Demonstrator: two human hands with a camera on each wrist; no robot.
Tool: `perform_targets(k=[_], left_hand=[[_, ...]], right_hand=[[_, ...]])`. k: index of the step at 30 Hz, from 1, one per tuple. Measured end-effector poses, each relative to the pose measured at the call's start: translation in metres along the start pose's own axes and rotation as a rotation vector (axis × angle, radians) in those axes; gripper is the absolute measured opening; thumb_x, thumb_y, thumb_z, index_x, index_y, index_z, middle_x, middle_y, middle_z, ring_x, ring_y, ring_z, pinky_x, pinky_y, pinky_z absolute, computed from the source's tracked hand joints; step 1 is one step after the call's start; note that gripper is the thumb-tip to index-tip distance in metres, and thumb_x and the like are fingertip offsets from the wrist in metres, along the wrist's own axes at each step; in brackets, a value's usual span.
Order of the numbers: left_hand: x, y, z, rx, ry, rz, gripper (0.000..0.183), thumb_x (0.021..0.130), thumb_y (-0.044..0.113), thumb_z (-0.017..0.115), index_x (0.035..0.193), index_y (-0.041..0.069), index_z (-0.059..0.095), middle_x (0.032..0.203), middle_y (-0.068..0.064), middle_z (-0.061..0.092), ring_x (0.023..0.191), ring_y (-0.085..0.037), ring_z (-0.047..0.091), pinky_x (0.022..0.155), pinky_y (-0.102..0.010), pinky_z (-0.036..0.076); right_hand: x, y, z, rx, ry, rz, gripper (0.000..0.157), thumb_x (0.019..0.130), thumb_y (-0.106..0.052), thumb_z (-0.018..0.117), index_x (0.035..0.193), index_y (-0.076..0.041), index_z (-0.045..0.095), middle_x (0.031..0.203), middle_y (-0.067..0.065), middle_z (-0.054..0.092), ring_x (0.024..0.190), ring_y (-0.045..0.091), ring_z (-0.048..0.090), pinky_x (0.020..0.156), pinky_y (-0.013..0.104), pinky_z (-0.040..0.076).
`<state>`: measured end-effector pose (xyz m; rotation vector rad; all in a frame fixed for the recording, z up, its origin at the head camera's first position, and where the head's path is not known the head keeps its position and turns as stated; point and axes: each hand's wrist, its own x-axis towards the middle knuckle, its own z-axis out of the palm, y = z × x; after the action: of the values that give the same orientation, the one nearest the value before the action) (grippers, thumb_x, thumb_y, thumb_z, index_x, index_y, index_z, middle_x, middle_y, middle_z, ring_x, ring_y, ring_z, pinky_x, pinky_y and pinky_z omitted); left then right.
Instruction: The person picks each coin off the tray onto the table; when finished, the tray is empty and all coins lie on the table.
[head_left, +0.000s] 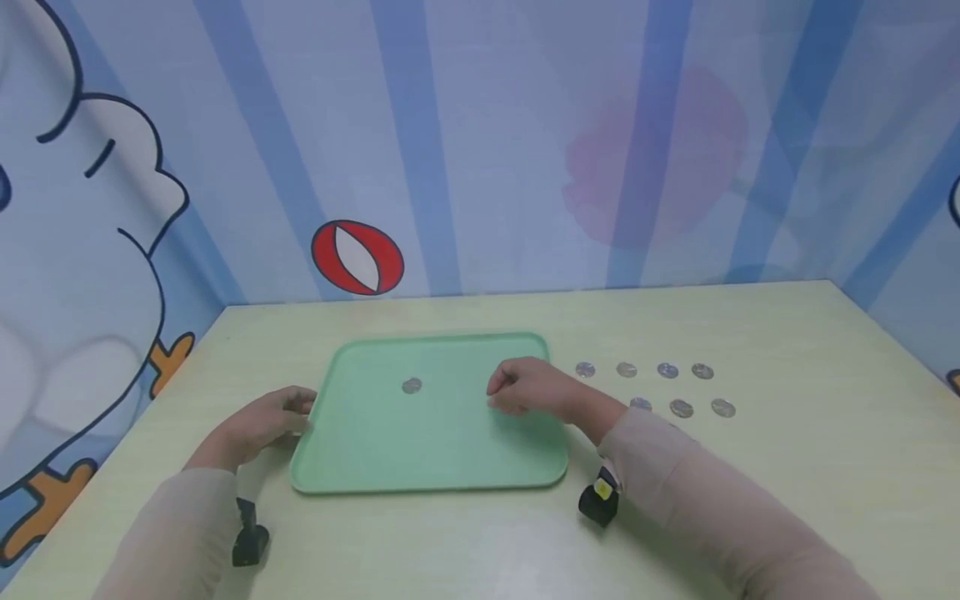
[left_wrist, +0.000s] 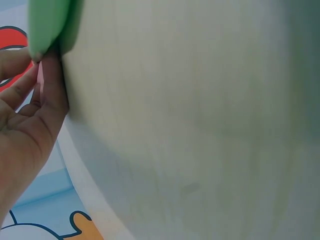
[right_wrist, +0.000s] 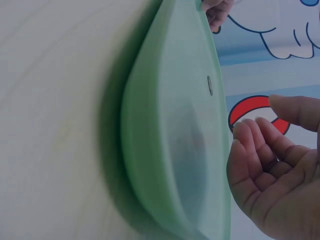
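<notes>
A light green tray [head_left: 450, 467] lies on the table, and one silver coin [head_left: 412, 385] sits in its upper left part. At the tray's left rim, my left hand [head_left: 262, 423] holds the edge; in the left wrist view its fingers [left_wrist: 52, 82] meet the green rim. My right hand [head_left: 536, 387] hovers over the right side of the tray, fingers loosely curled. In the right wrist view its thumb [right_wrist: 295, 111] stands apart from the fingers, with nothing between them.
Several silver coins [head_left: 682, 408] lie in two rows on the table [head_left: 810, 483] right of the tray, by the right forearm. Black wrist cameras [head_left: 598, 500] hang below both wrists. A patterned blue backdrop [head_left: 510, 167] stands along the table's far edge.
</notes>
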<state>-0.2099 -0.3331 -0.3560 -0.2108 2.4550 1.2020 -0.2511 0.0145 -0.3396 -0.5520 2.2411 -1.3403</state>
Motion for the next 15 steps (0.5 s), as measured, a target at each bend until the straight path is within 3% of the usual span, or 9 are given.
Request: perform_targets(k=[15], left_hand=[[0.0,0.002,0.0,-0.011,0.002,-0.017,0.055,0.079,-0.001,0.048,0.129,-0.007,0.025,0.126,-0.027,0.032,0.111,-0.037,0.038,0.089,-0.045,0.038]], right_hand=[[0.029,-0.011,0.024,-0.079,0.037,0.034,0.013,0.079,-0.014,0.058,0.089,-0.005,0.057,0.078,0.005,0.056,0.067,0.016,0.052,0.06,0.027,0.045]])
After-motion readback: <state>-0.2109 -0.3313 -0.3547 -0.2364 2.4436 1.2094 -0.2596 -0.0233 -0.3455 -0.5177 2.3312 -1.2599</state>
